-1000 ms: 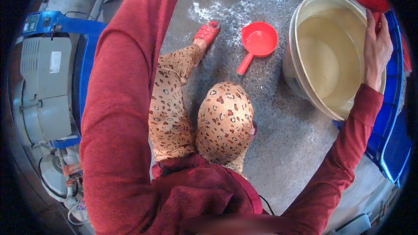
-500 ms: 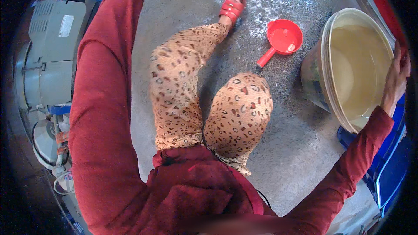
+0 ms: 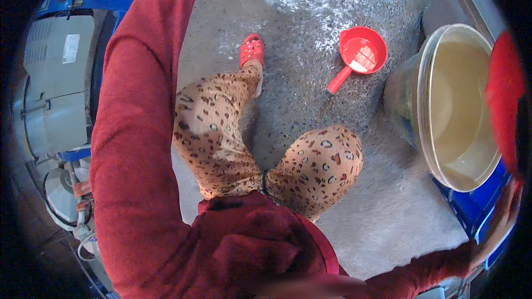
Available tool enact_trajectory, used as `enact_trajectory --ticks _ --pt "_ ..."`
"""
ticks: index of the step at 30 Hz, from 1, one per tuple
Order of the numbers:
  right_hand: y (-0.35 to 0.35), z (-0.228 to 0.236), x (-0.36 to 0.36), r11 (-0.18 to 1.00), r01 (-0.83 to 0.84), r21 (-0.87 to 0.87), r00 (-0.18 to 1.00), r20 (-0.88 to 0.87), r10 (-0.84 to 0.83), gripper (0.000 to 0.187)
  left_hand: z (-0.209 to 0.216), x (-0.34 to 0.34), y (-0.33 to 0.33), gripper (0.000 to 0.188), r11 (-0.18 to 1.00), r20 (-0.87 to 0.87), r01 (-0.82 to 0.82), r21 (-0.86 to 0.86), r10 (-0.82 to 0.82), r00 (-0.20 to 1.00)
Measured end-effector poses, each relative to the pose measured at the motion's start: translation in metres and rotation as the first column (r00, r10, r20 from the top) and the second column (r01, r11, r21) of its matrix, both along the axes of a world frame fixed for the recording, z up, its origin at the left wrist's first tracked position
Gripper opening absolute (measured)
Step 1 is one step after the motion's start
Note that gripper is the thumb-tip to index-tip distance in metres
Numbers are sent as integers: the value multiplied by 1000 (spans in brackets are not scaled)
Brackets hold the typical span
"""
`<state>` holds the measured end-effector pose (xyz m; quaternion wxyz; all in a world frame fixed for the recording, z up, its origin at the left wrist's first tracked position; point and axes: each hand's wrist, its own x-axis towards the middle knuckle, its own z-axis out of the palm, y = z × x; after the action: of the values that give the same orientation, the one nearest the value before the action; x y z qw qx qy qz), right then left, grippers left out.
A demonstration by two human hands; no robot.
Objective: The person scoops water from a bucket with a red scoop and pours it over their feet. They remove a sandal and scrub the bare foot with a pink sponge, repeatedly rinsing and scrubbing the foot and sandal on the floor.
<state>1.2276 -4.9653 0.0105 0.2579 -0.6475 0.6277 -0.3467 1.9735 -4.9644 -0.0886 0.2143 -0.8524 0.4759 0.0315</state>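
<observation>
At the right rim my right hand is closed, dim and partly cut off, on what looks like a red dipper. Its rounded red side overlaps the right edge of a large pale bucket, which holds cloudy yellowish liquid. My left arm stretches up past the top of the picture, so the left hand is out of sight. A second red dipper with a short handle lies on the floor, some shiny liquid in it.
Wet grey floor shows white foam or powder marks. On the left stands a grey machine with a blue frame. Blue ribbed plastic is beside the bucket. My bent legs fill the middle.
My right hand has dropped toward the lower right, and the red dipper has come down beside the bucket. My left foot has stepped back and left. The bucket appears slightly lower in view.
</observation>
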Motion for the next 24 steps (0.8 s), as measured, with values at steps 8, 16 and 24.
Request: enact_trajectory --ticks 8,16,24 --pt "-10 -25 130 915 -44 400 229 -888 399 30 -64 45 -6 64 940 109 13 341 -53 993" --pt "-44 -44 89 714 -66 697 942 -193 274 30 -52 -40 34 65 984 -184 -117 -135 91 979" --pt "-32 32 77 796 -231 559 970 64 236 28 -75 18 43 59 916 -340 92 -390 -236 911"
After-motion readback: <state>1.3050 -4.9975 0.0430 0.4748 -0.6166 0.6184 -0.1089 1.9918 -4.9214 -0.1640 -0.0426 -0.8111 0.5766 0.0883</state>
